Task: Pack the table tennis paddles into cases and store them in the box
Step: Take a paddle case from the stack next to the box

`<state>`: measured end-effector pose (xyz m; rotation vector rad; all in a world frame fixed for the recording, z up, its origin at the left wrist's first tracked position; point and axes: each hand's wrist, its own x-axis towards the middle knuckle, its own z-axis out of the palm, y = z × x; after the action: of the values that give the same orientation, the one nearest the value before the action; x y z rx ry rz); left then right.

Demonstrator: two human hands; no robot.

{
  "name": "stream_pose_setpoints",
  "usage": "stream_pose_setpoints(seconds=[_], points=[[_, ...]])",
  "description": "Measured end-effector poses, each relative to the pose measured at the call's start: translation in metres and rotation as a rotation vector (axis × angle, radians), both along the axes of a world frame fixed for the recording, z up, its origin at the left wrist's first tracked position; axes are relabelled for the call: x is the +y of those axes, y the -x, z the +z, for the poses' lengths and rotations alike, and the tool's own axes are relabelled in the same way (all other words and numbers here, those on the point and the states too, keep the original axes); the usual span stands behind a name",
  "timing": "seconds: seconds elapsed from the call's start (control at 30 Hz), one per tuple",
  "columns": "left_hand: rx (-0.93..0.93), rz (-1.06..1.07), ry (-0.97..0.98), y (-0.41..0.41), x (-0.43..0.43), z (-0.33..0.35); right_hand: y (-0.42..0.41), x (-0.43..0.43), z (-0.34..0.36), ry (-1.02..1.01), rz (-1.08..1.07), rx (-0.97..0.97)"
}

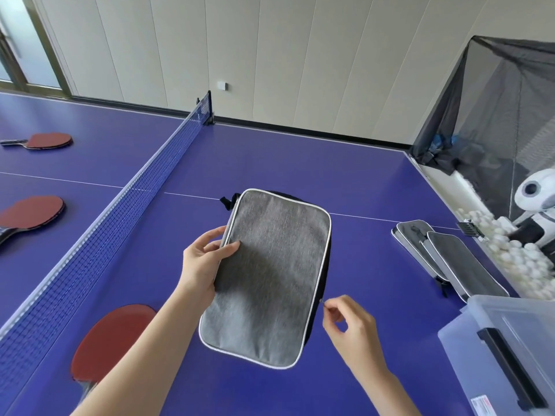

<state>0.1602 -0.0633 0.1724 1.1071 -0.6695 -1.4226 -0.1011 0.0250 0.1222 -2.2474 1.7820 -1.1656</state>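
A grey fabric rectangular case with white piping is held above the middle of the blue counter. Fingers of the left hand grip its left edge; fingers of the right hand pinch the small zipper pull at its right edge.

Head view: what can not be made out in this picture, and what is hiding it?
All in the head view:
- Inside of the gray case: hidden by its cover.
- Zipper pull pinched by the right hand: too small.
- Clear box: cut off by right and bottom edges; contents unclear.
- Nearest paddle: handle partly hidden by the left forearm.
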Motion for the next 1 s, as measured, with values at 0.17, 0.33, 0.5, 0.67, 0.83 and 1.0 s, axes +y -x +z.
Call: stream_pose_setpoints(seconds=[0.17,0.33,0.5,0.67,0.83,1.0], points=[[0.042,0.131,-0.060,0.012,-0.001,0.002,-0.001,0.020,-0.019,-0.034,-0.043,-0.025],[0.080,0.275,-0.131,0.028,0.000,0.000,-0.006,0.036,-0.032,-0.024,-0.095,-0.011],[0.120,0.430,-0.238,0.045,0.000,-0.008,-0.022,0.047,-0.041,-0.032,-0.153,-0.065],[0.173,0.549,-0.328,0.064,0.001,-0.012,-0.041,0.052,-0.043,-0.001,-0.196,-0.132],[0.219,0.631,-0.340,0.081,0.002,-0.013,-0.072,0.057,-0.049,0.021,-0.174,-0.153],[0.261,0.658,-0.351,0.092,0.006,-0.018,-0.097,0.056,-0.052,0.034,-0.177,-0.182]])
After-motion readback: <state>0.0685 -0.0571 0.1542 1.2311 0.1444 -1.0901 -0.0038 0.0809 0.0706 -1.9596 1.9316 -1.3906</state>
